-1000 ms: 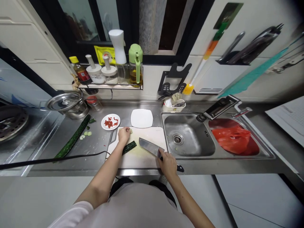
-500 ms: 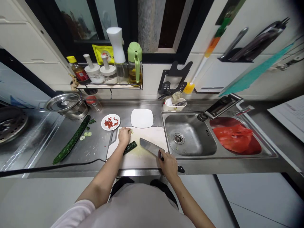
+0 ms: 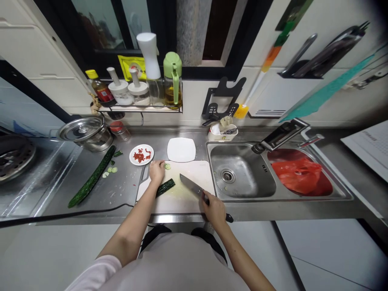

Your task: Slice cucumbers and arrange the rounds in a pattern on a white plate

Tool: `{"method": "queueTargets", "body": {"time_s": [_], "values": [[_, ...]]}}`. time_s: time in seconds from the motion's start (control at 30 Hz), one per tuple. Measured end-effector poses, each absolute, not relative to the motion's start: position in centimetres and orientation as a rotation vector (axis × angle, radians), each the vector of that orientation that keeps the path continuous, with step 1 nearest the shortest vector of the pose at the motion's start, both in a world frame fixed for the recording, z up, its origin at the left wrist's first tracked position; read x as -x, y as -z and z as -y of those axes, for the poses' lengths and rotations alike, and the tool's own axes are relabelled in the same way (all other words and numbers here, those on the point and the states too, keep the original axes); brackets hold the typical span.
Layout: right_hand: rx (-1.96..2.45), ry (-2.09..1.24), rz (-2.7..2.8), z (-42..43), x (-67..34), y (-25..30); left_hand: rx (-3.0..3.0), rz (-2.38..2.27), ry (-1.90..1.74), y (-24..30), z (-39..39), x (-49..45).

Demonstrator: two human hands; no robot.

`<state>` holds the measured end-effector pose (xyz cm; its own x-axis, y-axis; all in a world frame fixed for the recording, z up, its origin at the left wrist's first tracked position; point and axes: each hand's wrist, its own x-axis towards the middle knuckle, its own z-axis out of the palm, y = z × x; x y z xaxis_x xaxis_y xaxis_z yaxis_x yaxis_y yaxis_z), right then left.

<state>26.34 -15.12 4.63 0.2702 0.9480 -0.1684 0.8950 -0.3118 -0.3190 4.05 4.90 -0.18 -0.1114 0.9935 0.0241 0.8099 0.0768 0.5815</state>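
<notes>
My right hand (image 3: 215, 208) is wrapped round the black handle of a kitchen knife (image 3: 191, 186), its wide blade slanting left over the white cutting board (image 3: 194, 169). At the board's upper left, my left hand (image 3: 157, 171) has its fingers curled together; whatever they hold is hidden. Thin cucumber slices (image 3: 167, 166) lie right beside those fingertips. A dark green cut piece of cucumber (image 3: 165, 187) rests on the board below the left hand, partly behind the forearm.
A whole cucumber (image 3: 92, 178) and cut scraps (image 3: 112, 169) lie left of the board. Behind it stand a plate of chopped red pieces (image 3: 140, 162) and a white square plate (image 3: 181, 150). The sink (image 3: 242, 171) adjoins the right side. A black cable (image 3: 75, 213) crosses the counter's front.
My left hand has shifted slightly left, and more of the cucumber slices shows beside its fingers. The knife stays in my right hand, its blade turned slightly.
</notes>
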Motion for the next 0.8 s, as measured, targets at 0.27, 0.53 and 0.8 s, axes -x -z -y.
{"method": "queueTargets", "body": {"time_s": [0.27,0.53,0.8], "values": [[2.402,-0.660,1.588,14.1,-25.8,-5.5,-1.593,-1.963,-1.004,-0.7,-2.1,-0.6],[2.346,-0.755,1.652,13.1,-24.9,-5.3,-1.852,-1.807,-0.945,-0.3,2.6,0.7],[2.387,-0.795,1.931,11.2,-23.2,-5.5,-2.219,-1.525,-0.822,-0.4,4.3,-0.8]]}}
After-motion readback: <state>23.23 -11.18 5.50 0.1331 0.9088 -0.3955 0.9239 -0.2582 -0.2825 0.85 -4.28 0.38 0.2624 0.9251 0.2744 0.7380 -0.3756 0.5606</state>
